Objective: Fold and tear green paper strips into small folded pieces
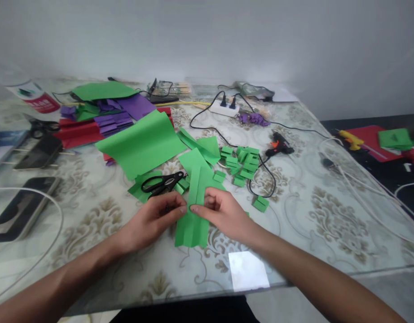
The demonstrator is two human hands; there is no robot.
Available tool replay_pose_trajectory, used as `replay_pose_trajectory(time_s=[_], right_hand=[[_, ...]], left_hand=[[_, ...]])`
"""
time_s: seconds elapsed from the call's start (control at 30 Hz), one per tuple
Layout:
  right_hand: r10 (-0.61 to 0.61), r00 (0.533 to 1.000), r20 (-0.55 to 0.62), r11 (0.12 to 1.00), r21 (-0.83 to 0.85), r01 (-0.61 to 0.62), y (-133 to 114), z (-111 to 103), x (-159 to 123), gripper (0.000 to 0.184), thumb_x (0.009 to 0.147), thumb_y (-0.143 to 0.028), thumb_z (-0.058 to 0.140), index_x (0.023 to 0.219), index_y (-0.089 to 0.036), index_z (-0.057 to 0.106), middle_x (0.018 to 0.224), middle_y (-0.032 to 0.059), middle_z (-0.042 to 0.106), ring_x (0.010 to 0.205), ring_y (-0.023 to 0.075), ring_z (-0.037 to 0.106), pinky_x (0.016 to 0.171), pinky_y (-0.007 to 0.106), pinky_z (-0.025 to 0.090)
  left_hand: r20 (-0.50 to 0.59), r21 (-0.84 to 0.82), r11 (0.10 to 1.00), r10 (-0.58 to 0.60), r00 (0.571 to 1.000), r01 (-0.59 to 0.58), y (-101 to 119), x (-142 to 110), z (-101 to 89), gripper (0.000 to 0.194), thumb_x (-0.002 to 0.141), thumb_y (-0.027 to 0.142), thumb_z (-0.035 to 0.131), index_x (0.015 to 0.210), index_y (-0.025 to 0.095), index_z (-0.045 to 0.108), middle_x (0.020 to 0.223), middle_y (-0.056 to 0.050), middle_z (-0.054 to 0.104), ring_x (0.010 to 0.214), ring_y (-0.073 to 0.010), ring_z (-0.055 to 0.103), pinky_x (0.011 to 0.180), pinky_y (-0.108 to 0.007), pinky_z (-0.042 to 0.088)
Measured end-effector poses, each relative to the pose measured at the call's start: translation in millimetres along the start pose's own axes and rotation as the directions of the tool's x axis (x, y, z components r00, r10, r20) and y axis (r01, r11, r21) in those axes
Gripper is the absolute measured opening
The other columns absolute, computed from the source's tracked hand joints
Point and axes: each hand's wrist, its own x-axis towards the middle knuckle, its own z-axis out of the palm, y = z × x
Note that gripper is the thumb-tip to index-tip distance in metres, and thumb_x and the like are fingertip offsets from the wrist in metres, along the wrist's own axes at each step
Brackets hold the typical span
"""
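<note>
Green folded paper (194,194) points away from the person, its long axis running between the left hand (161,216) and right hand (225,211), far end leaning slightly right. Both pinch its sides; black scissors (171,180) lie beyond the left hand.

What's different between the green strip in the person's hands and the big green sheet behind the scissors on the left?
The green strip is narrow, while the big green sheet is much wider. The strip shows straight lengthwise creases; the sheet bends in a soft curve. The strip is held by the left hand and right hand; neither touches the sheet. Both are bright green and look like paper.
</note>
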Motion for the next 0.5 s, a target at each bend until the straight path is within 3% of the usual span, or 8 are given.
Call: replay_pose_trajectory(time_s=[0.2, 0.5], right_hand=[[0.09, 0.996, 0.003, 0.98, 0.177, -0.089, -5.4, -2.3, 2.7, 0.048, 0.069, -0.045, 0.093, 0.091, -0.019, 0.059, 0.065, -0.0072, 0.059, 0.058, 0.0097, 0.046, 0.055, 0.026, 0.032], [0.109, 0.993, 0.041, 0.97, 0.214, -0.115, -5.6, -0.8, 1.2, 0.046, 0.072, -0.051, 0.091, 0.086, -0.019, 0.061, 0.06, -0.0072, 0.056, 0.052, 0.0085, 0.037, 0.049, 0.025, 0.024]], left_hand=[[-0.057, 0.05, 0.999, 0.011, 0.998, -0.008, 3.2, 1.6, -1.7, 0.029, 0.099, 0.044, 0.057, 0.087, 0.018, 0.063, 0.078, 0.0, 0.055, 0.073, -0.0163, 0.049, 0.065, -0.028, 0.041], [-0.068, 0.012, 1.0, 0.003, 0.998, -0.003, 1.8, 1.8, 0.5, 0.035, 0.097, 0.05, 0.062, 0.084, 0.017, 0.064, 0.076, 0.0, 0.057, 0.07, -0.0156, 0.051, 0.062, -0.026, 0.042]])
